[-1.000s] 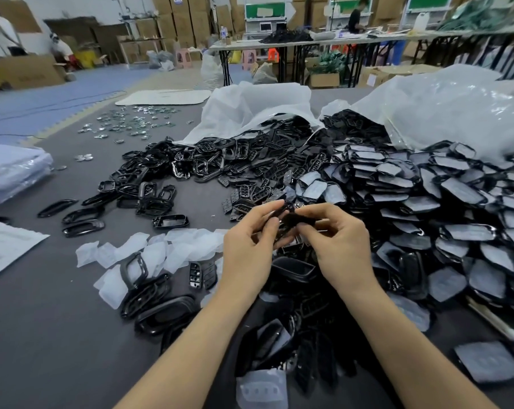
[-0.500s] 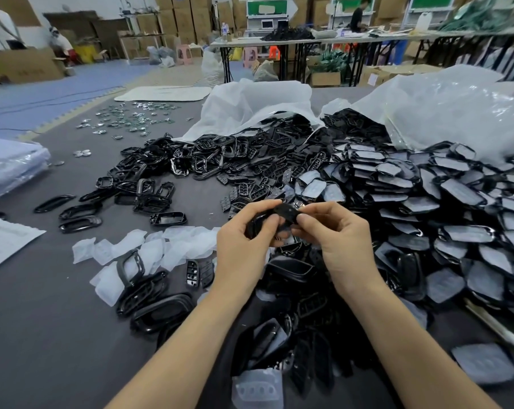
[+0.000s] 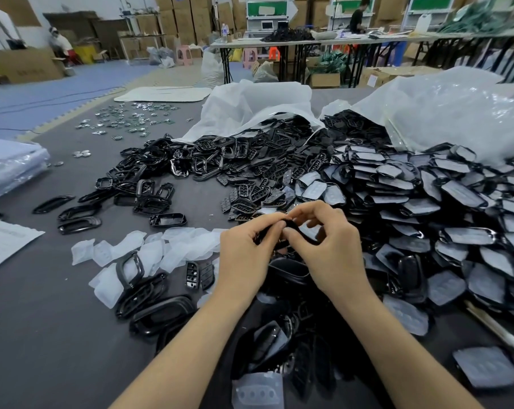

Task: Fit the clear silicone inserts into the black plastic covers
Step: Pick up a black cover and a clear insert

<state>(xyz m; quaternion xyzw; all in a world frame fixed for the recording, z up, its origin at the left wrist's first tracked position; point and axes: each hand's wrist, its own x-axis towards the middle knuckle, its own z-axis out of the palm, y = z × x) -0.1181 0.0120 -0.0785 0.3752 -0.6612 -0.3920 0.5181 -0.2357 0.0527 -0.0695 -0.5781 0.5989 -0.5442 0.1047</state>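
- Clearly, the head view showed two hands, the left hand and the right hand, with one black cover between them. Two white bags lay open behind. The finished heap and the loose clear inserts on the gray table were too many to count.
- Compared with half a second before, the right fingers had spread more, and the cover's rim showed as a loop under them.
- The cover was held above the table. The left thumb and forefinger pinched its left end and the right thumb and fingertips pinched its other side. Whether an insert sat inside, I could not tell.
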